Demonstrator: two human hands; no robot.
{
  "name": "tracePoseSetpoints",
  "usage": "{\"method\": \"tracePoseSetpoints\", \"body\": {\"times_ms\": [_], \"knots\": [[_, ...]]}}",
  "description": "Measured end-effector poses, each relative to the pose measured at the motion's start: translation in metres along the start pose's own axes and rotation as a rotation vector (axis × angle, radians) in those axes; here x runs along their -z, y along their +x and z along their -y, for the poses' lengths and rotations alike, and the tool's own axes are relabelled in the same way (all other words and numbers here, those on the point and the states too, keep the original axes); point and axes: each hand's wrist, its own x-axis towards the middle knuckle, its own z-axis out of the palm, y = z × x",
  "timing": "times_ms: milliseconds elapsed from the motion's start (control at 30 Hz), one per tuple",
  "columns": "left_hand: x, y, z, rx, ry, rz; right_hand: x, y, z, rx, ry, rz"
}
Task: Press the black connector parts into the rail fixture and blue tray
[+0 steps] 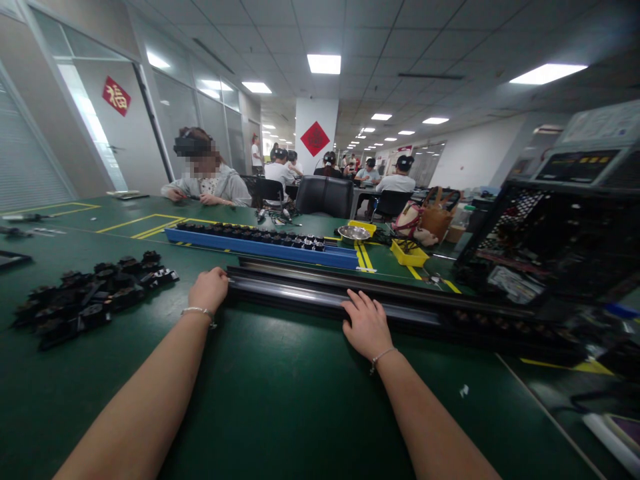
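A long black rail (295, 292) with a shiny metal channel lies across the green table in front of me. At its left end my left hand (209, 291) is closed, its fingers curled over the tip. My right hand (367, 323) rests on the rail's near edge, right of its middle, with the fingers spread. Small black parts sit in the rail's right portion, dark and hard to make out. Left of my left hand lies a heap of black block-shaped parts (95, 293). A second dark rail (320, 272) runs just behind the first.
Beyond the rails, a blue tray (240, 248) holds a row of black parts. A metal bowl (354, 233) and a yellow bin (409, 253) stand behind to the right. An open computer case (530, 233) rises at the right. Across the table sits a person (210, 180).
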Motion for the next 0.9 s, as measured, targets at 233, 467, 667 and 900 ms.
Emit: {"method": "tracePoseSetpoints", "body": {"times_ms": [233,467,667,900], "knots": [[-0.001,0.001,0.007,0.066,-0.048,-0.031,0.000,0.000,0.000,-0.003,0.001,-0.003],[0.007,-0.003,0.019,0.236,-0.174,-0.103,-0.001,0.000,0.000,0.002,0.000,-0.013],[0.011,-0.005,0.020,0.116,-0.108,-0.250,-0.001,0.000,0.000,-0.001,-0.004,-0.017],[0.036,0.022,0.074,0.182,0.275,-0.347,-0.002,0.000,-0.001,-0.002,-0.004,-0.011]]}}
